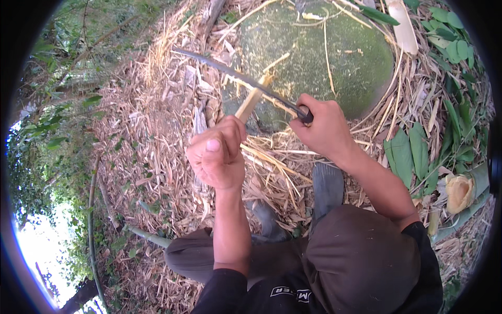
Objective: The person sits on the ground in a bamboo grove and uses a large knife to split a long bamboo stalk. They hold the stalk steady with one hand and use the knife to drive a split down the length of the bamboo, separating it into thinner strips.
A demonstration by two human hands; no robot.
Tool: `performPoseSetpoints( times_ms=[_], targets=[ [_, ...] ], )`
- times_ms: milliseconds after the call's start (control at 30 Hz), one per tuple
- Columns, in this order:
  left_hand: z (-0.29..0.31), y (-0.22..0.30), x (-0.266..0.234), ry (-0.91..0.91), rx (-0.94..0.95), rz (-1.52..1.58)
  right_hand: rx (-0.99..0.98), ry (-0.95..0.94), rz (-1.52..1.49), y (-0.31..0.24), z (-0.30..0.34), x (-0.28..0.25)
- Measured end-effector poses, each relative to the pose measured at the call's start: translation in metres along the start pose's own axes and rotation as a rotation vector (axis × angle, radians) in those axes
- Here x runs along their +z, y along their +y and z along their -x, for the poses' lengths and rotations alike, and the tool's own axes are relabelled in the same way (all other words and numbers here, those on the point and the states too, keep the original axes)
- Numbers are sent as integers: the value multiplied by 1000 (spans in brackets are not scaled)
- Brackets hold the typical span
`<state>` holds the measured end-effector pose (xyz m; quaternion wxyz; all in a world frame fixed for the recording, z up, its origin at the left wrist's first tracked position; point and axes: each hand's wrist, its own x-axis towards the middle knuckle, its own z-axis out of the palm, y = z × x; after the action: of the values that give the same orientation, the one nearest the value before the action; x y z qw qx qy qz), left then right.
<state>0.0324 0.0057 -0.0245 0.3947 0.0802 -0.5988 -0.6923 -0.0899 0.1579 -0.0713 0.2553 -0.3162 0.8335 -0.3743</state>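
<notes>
My left hand (218, 152) is closed in a fist around a pale strip of split wood or bamboo (249, 104), which slants up and to the right. The long dark blade of a machete (230, 72) crosses over the strip near its upper end. My right hand (324, 125) grips the machete by its handle, most of which the fingers hide. Beneath both lies a large rounded mossy green stone (334, 57), with the strip's upper end over its left part. Thin shavings are scattered over the stone.
Dry leaves and shavings (141, 120) cover the ground. A flat pale slat (402, 26) lies beyond the stone at right. Cut bamboo poles (473, 188) lie at the far right, near green leaves (408, 152). My boot (328, 188) stands close to the stone; foliage (57, 104) grows at left.
</notes>
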Motion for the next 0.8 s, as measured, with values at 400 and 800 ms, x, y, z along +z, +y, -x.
performPoseSetpoints(
  times_ms=[400,800],
  targets=[
    [-4,-4,-18,91,-59,7,-111,-34,101,-5,-7,14],
    [1,0,-8,69,-45,-41,-91,-49,128,-16,-1,8]
  ],
)
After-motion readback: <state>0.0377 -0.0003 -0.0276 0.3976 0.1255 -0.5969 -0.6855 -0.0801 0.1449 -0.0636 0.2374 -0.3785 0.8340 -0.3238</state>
